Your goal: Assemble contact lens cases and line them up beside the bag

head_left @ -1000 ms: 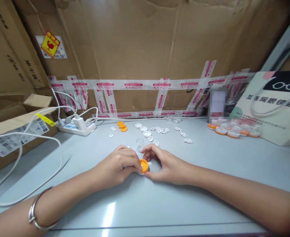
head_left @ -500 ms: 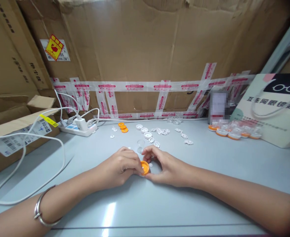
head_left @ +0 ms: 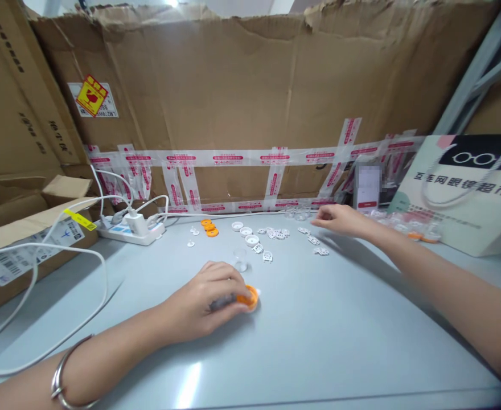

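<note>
My left hand point(head_left: 210, 296) is closed on a round orange plastic part point(head_left: 253, 297), shaped like a shallow cup, just above the table; thumb and fingertips grip its left side. A greyish patch shows under the palm, too unclear to name. Just beyond these fingers stands a clear plastic cup point(head_left: 241, 262). My right hand point(head_left: 338, 219) is stretched far out over the back right, fingers bent and slightly apart, with nothing seen between them. Nearest to it are small white cut-out plastic pieces point(head_left: 313, 240). The right fingertips are a little blurred.
White round rings point(head_left: 251, 241), more white cut-out pieces point(head_left: 271, 233), orange discs point(head_left: 210, 228) and clear cups point(head_left: 296, 213) lie towards the back. A power strip point(head_left: 146, 233) with cables is at left, beside an open carton point(head_left: 32, 239). A paper bag point(head_left: 468, 199) and phone point(head_left: 367, 188) stand right.
My right hand has let go of the orange part and moved away to the back right. My left hand keeps the orange part near the same spot. The camera view has tilted up slightly.
</note>
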### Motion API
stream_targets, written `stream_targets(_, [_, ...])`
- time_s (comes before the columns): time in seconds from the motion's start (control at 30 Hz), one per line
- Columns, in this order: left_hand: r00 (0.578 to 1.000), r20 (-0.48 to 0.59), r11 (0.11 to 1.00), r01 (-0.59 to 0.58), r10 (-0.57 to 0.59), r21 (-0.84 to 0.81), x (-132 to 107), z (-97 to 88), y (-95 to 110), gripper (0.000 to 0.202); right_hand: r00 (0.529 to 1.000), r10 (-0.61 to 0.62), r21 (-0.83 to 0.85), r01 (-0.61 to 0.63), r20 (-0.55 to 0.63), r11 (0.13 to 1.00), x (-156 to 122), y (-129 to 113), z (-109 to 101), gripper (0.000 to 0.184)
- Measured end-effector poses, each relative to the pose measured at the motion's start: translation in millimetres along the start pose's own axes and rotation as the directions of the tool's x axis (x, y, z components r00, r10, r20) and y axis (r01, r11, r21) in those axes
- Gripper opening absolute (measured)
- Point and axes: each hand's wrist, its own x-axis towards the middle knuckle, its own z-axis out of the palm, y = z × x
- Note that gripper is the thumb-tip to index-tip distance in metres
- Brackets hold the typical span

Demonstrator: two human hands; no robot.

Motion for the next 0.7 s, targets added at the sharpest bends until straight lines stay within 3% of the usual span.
stream_targets(0.07, [0.999, -0.052, 1.000, -0.002, 0.002, 0.003, 0, -0.7, 0, 0.019, 0.984, 0.051, -0.033, -0.045, 0.172, 0.998, 4, 13, 4, 0.032])
stream_targets(0.13, [0.997, -0.079, 1.000, -0.003, 0.004, 0.009, 0, -1.6, 0, 0.020, 0.961, 0.047, -0.030, -0.040, 0.272, 0.999, 4, 17, 11, 0.036])
stream_targets(0.27, [0.996, -0.088, 1.000, -0.014, 0.016, 0.019, -1, -3.3, 2, 0.021, 0.947, -0.005, 0.015, 0.000, 0.321, 1.000, 2, 12, 17, 0.030])
stream_targets(0.37, [0.993, -0.120, 0.999, -0.008, 0.012, 0.036, -1, -3.8, 4, 0.020, 0.916, -0.092, 0.188, 0.019, 0.390, 0.982, -4, 0, 10, 0.025])
stream_targets(0.47, [0.982, -0.187, 0.999, 0.029, -0.020, 0.045, 0, -2.9, 5, 0.019, 0.919, -0.209, 0.473, 0.029, 0.334, 0.881, -23, -33, 4, 0.021])
stream_targets(0.53, [0.972, -0.228, 0.997, 0.068, -0.059, 0.032, 0, -1.4, 5, 0.020, 0.923, -0.304, 0.582, 0.117, 0.235, 0.805, -43, -65, 7, 0.018])
stream_targets(0.57, [0.968, -0.239, 0.996, 0.087, -0.080, 0.020, 0, -0.5, 6, 0.021, 0.914, -0.366, 0.615, 0.188, 0.177, 0.766, -54, -81, 11, 0.016])
stream_targets(0.63, [0.965, -0.231, 0.992, 0.124, -0.123, -0.010, 1, 1.5, 7, 0.021, 0.848, -0.518, 0.670, 0.320, 0.112, 0.670, -76, -108, 20, 0.014])
stream_targets(0.7, [0.964, -0.204, 0.985, 0.167, -0.173, -0.046, 1, 2.9, 9, 0.017, 0.819, -0.570, 0.713, 0.362, 0.064, 0.601, -92, -124, 31, 0.014])
